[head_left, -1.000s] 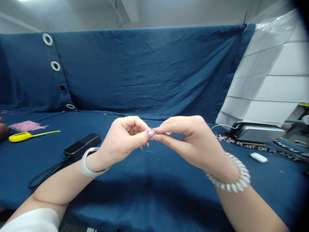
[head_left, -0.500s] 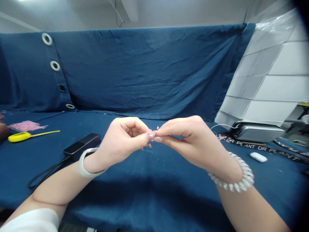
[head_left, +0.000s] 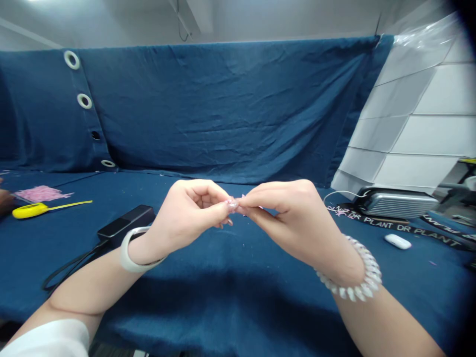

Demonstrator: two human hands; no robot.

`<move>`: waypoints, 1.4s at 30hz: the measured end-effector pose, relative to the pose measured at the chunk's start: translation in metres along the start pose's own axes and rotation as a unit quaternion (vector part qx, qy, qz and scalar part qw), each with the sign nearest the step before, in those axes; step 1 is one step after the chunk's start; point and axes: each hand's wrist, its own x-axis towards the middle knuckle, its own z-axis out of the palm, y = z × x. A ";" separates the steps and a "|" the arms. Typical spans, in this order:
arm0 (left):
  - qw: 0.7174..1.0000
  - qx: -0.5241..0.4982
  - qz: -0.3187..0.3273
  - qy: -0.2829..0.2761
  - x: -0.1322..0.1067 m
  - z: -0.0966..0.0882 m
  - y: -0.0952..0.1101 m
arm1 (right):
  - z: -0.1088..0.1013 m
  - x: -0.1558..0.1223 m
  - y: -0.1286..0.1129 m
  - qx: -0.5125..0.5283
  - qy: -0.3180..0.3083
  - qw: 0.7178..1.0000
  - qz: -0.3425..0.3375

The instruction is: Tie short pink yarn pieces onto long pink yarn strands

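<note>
Over the middle of the blue cloth, my left hand (head_left: 188, 210) and my right hand (head_left: 290, 210) meet fingertip to fingertip. Both are closed in a pinch, the thumbs pressed against the forefingers. Whatever lies between them is too small and too covered to name; only glittery nails and a speck of pink show there. Tiny pink bits peek out behind the right fingertips. A pale band circles my left wrist, and a clear coil bracelet (head_left: 357, 290) is around my right.
At left are pink strips (head_left: 42, 193), a yellow-handled tool (head_left: 31, 210) and a black box (head_left: 126, 221) with a cable. Another person's hand (head_left: 4, 201) shows at the left edge. At right lie a lettered strap (head_left: 405, 228), a white case (head_left: 397, 241) and a silver ribbed device (head_left: 399, 205).
My right hand has shifted slightly, its wrist moving a little left. The fingertips of both hands stay together, and the left hand is almost still.
</note>
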 end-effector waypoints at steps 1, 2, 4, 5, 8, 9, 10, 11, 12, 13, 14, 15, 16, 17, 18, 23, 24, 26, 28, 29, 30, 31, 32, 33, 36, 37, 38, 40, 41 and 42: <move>1.000 0.001 -0.001 -0.001 0.001 0.000 0.000 | 0.001 0.000 0.000 -0.010 0.004 1.000 -0.003; 1.000 -0.001 -0.003 -0.003 0.001 0.000 0.001 | 0.002 -0.001 0.000 -0.020 0.006 1.000 -0.005; 1.000 -0.006 -0.011 -0.009 0.002 -0.001 0.001 | 0.003 -0.001 -0.001 -0.045 0.010 0.999 -0.008; 1.000 -0.010 -0.017 -0.014 0.002 -0.001 0.001 | 0.004 -0.001 -0.001 -0.059 0.014 0.998 -0.010; 0.998 -0.049 -0.032 -0.025 0.003 -0.005 0.001 | 0.008 0.000 -0.002 -0.100 0.031 0.994 -0.015; 0.996 -0.071 -0.040 -0.027 0.003 -0.006 0.002 | 0.010 0.000 -0.002 -0.115 0.037 0.993 -0.017; 0.994 -0.096 -0.048 -0.029 0.004 -0.008 0.002 | 0.011 0.000 -0.002 -0.132 0.041 0.990 -0.021; 0.991 -0.119 -0.056 -0.032 0.004 -0.010 0.003 | 0.013 0.000 -0.001 -0.152 0.043 0.987 -0.028; 0.988 -0.138 -0.063 -0.036 0.003 -0.011 0.004 | 0.015 0.000 -0.001 -0.173 0.043 0.983 -0.038; 0.985 -0.152 -0.069 -0.041 0.003 -0.013 0.005 | 0.017 0.000 0.000 -0.195 0.042 0.979 -0.049; 0.983 -0.161 -0.073 -0.045 0.003 -0.014 0.006 | 0.019 -0.001 0.001 -0.215 0.037 0.974 -0.058; 0.982 -0.166 -0.076 -0.048 0.003 -0.015 0.007 | 0.020 -0.001 0.001 -0.232 0.031 0.970 -0.067; 0.982 -0.166 -0.079 -0.050 0.003 -0.016 0.008 | 0.022 -0.001 0.001 -0.246 0.024 0.966 -0.071; 0.982 -0.164 -0.082 -0.052 0.002 -0.017 0.008 | 0.023 -0.001 0.001 -0.258 0.015 0.963 -0.074; 0.982 -0.158 -0.085 -0.053 0.002 -0.017 0.008 | 0.023 -0.001 0.002 -0.266 0.006 0.961 -0.073; 0.988 -0.120 -0.087 -0.045 0.002 -0.016 0.005 | 0.025 0.001 0.006 -0.278 -0.023 0.958 -0.068; 0.989 -0.112 -0.086 -0.041 0.003 -0.015 0.004 | 0.025 0.001 0.008 -0.271 -0.019 0.960 -0.071; 0.991 -0.095 -0.088 -0.030 0.004 -0.014 0.003 | 0.026 0.001 0.012 -0.245 -0.001 0.966 -0.078; 0.992 -0.088 -0.089 -0.019 0.005 -0.013 0.002 | 0.026 0.002 0.015 -0.212 0.029 0.973 -0.081; 0.992 -0.091 -0.088 -0.015 0.006 -0.012 0.001 | 0.026 0.002 0.016 -0.200 0.046 0.975 -0.084; 0.991 -0.096 -0.087 -0.012 0.006 -0.011 0.000 | 0.026 0.002 0.016 -0.192 0.064 0.975 -0.087; 0.991 -0.102 -0.087 -0.011 0.007 -0.009 -0.001 | 0.027 0.002 0.016 -0.190 0.079 0.974 -0.091; 0.990 -0.109 -0.086 -0.010 0.007 -0.008 -0.002 | 0.028 0.002 0.017 -0.193 0.094 0.972 -0.096; 0.990 -0.116 -0.086 -0.009 0.007 -0.007 -0.003 | 0.028 0.002 0.018 -0.201 0.107 0.969 -0.101; 0.985 -0.148 -0.093 -0.004 0.007 -0.001 -0.007 | 0.031 0.002 0.025 -0.239 0.131 0.954 -0.122; 0.980 -0.169 -0.103 0.000 0.008 0.001 -0.008 | 0.032 0.002 0.028 -0.254 0.132 0.950 -0.129; 0.974 -0.196 -0.116 0.005 0.008 0.003 -0.011 | 0.034 0.002 0.032 -0.265 0.127 0.946 -0.137; 0.951 -0.265 -0.158 0.011 0.007 0.007 -0.020 | 0.040 -0.002 0.039 -0.269 0.112 0.945 -0.149; 0.935 -0.302 -0.185 0.012 0.006 0.009 -0.028 | 0.045 -0.005 0.043 -0.254 0.104 0.950 -0.150; 0.917 -0.335 -0.214 0.014 0.004 0.012 -0.037 | 0.053 -0.010 0.047 -0.226 0.096 0.959 -0.143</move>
